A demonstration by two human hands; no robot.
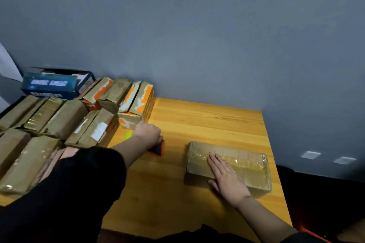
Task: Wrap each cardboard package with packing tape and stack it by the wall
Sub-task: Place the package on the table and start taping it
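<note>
We see the right hand's [225, 177] fingers [214, 161] straight and close together, lying flat on top of the tape-wrapped cardboard package [246, 165], which rests on the tabletop [197, 120] directly under them; the left hand's [149, 134] fingers curl downward over a dark object with an orange side [158, 149], possibly the tape dispenser, though we cannot tell for sure; further left, wrapped packages [65, 118] are stacked against the grey wall [197, 35], a blue box [55, 85] behind them.
</note>
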